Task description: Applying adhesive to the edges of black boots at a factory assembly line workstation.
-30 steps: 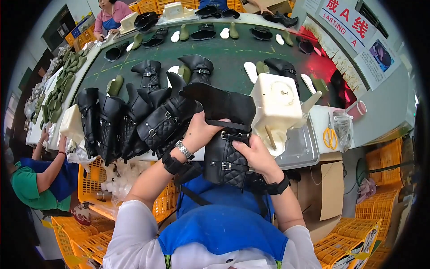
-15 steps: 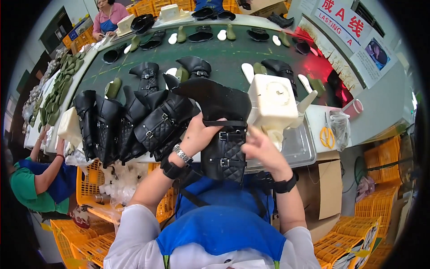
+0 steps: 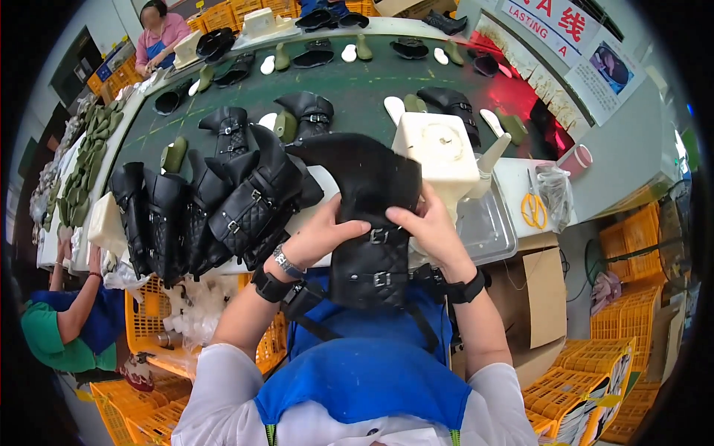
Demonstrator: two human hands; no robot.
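A black boot upper (image 3: pixel 370 271) with quilted panels and buckled straps is held up in front of my apron, its pointed foot part toward the upper left. My left hand (image 3: pixel 327 232) grips its left side, thumb on the front by the upper buckle. My right hand (image 3: pixel 433 229) clasps its right edge, thumb on the upper strap; the other fingers are mostly behind it. Several more black boot uppers (image 3: pixel 256 212) lie heaped on the table edge to the left. Just beyond my right hand stands a cream plastic container (image 3: pixel 437 151), with a clear plastic tray (image 3: pixel 487 230) beneath it.
Black uppers, green lasts (image 3: pixel 285 126) and white insoles (image 3: pixel 394 110) sit in rows on the green belt (image 3: pixel 357 82). Orange scissors (image 3: pixel 533 210) lie at right. Yellow crates (image 3: pixel 152 316) and an open carton (image 3: pixel 543 297) stand below. Co-workers are at left (image 3: pixel 74 320) and far left (image 3: pixel 160 41).
My right hand, earlier apart from the boot upper's right side with fingers curled, now grips its edge. The loose upper strap now lies against the shaft. The view has shifted slightly.
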